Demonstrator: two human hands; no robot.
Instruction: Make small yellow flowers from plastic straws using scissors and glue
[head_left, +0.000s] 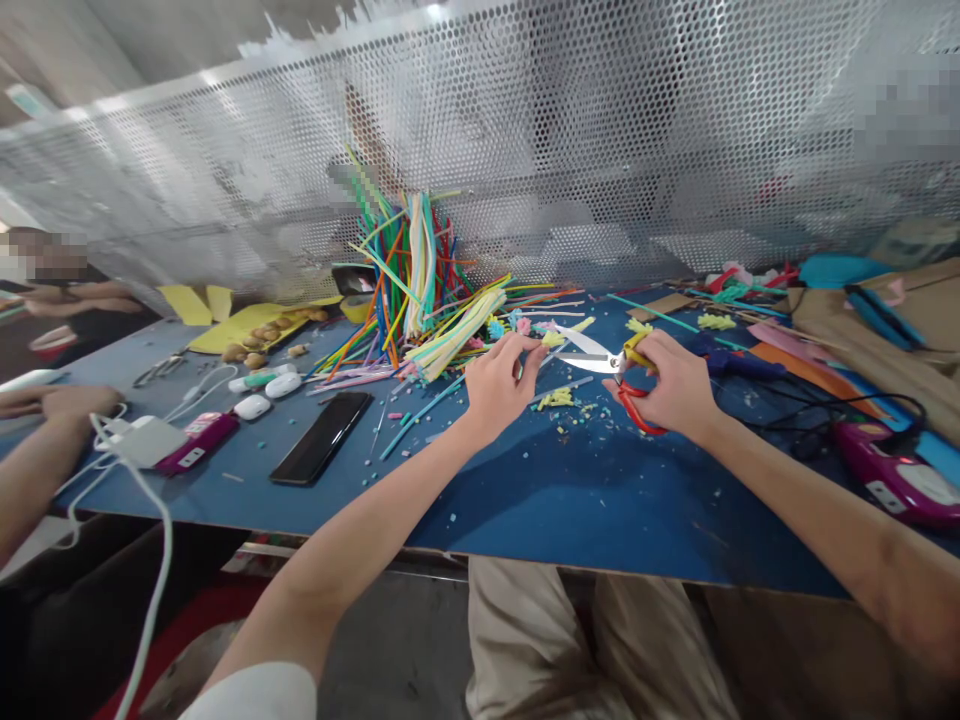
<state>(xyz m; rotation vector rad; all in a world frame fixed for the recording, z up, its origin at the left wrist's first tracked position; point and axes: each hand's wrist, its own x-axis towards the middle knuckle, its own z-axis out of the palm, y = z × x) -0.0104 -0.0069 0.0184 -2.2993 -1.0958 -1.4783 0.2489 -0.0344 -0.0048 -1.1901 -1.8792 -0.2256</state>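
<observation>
My right hand (681,382) grips scissors (586,362) with red and yellow handles; their blades are spread and point left. Between the thumb and fingers of my left hand (499,388) is a short yellow pipe cleaner piece (553,340), close to the upper blade. Below the blades lie a clump of yellow pipe cleaner bits (556,398) and scattered small trimmings (589,418). Behind my left hand lies a bundle of pale yellow and white pipe cleaners (457,335), beside a tall heap of many-coloured ones (420,265).
On the blue table (525,510) lie a black phone (322,438), a purple power strip (199,443) and a white charger (142,440). A blue glue gun (739,362) and another purple strip (896,470) sit right. A perforated metal panel (600,130) stands behind. Another person's hand (79,402) rests left.
</observation>
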